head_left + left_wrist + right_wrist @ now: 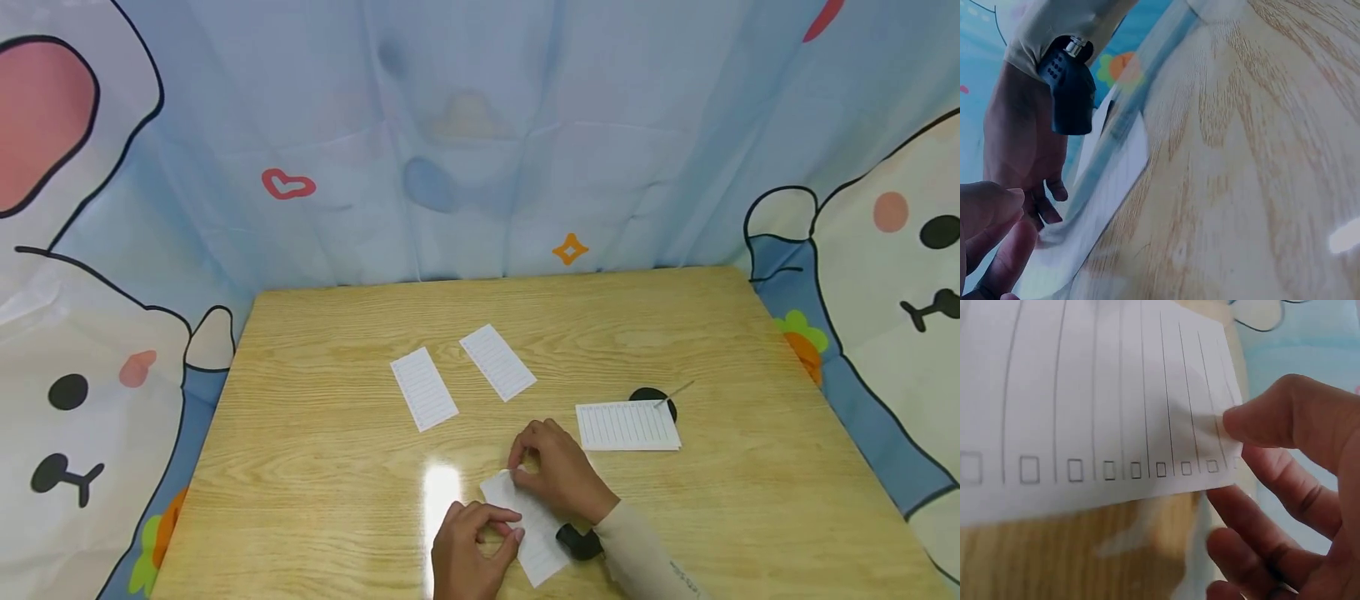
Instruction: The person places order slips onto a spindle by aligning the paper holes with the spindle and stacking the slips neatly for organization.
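A white lined slip [542, 542] with a row of small checkbox squares lies slanted near the table's front. My right hand [558, 471] pinches its far end between thumb and forefinger; in the right wrist view the thumb [1263, 422] presses on the printed face and the other fingers pass behind the edge. That end looks lifted and slightly bent. My left hand [476, 550] hovers at the slip's left side, thumb and forefinger tips close together and overlapping it. In the left wrist view those fingertips stand slightly apart with nothing visible between them.
Two similar slips, a left one [424, 389] and a right one [498, 362], lie farther back on the wooden table [315, 467]. A stack of slips [628, 427] at right partly covers a black round object [647, 394], with a thin stick [678, 392] beside it. A printed curtain [480, 167] hangs behind.
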A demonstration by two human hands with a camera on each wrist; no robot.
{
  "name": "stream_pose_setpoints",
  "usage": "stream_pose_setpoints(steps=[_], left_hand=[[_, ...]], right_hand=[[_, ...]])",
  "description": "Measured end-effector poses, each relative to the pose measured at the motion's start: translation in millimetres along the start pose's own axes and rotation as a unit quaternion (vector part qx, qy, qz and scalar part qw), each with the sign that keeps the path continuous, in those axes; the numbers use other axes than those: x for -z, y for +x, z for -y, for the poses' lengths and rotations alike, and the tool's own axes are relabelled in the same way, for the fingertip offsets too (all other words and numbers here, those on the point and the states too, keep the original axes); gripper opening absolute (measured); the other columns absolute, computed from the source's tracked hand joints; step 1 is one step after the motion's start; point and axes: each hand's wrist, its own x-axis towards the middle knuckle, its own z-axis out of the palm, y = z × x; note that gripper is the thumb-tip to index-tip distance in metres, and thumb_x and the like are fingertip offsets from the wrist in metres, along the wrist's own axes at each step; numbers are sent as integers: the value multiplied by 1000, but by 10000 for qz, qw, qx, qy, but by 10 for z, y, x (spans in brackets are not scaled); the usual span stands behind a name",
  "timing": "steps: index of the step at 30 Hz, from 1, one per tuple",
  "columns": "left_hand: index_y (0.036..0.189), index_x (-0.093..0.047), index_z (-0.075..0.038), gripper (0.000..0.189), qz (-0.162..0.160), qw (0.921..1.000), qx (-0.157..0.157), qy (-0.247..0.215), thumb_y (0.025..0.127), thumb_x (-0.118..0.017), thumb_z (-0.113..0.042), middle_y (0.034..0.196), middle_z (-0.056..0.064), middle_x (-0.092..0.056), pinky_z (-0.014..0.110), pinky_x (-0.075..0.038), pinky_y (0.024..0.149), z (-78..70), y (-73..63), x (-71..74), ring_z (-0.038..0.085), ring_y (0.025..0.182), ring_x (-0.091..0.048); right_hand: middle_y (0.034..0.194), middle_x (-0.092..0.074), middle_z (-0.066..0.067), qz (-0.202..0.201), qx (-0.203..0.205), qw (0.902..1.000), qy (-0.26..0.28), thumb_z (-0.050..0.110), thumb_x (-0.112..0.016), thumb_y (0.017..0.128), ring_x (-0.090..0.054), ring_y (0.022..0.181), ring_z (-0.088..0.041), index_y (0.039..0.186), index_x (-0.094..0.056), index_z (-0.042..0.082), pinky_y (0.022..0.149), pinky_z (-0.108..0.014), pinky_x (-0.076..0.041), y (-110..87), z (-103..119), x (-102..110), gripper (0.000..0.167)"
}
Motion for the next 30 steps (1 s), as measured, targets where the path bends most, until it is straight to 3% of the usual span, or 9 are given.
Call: stream_pose_setpoints(steps=[7,13,21,25,30], left_hand=[[92,-80,-34,18,175,9992,336,-137,82,-91,-23,81,-24,-69,14,-42,67,-12,27,23,0,73,-47],[93,-80,-36,20,132,9985,530,-36,81,-91,-25,87,-23,-70,14,-41,69,-33,27,43,-3,75,-43],[96,-78,-36,26,-290,9988,390,-14,79,-92,-20,104,-15,-66,21,-46,72,-21,39,34,5,83,-51],[96,-77,-35,25,-98,9970,702,-307,82,-91,-19,103,-17,-67,24,-48,74,-43,55,57,9,80,-53],[94,-78,-32,22,148,9895,1077,-955,85,-88,-15,82,-13,-63,24,-46,68,-65,72,68,11,74,-51]], right_hand=[[84,-68,7,641,-171,9900,1245,3,-72,90,-61,76,-4,87,-69,19,70,-22,-52,5,-77,132,16],[87,-69,0,718,-553,9772,1918,5,-71,96,-62,77,-10,93,-71,14,70,-24,-51,3,-149,205,10],[88,-68,-7,410,-1533,9505,2670,6,-66,100,-55,74,-13,98,-70,5,70,-24,-45,-19,-157,306,5],[87,-67,-5,168,-1878,9332,3059,4,-64,98,-54,78,-15,100,-69,4,73,-24,-44,-21,-176,315,5],[76,-61,0,-106,-2188,9106,3504,5,-65,98,-50,76,-15,104,-67,1,68,-24,-41,-26,-180,320,8]])
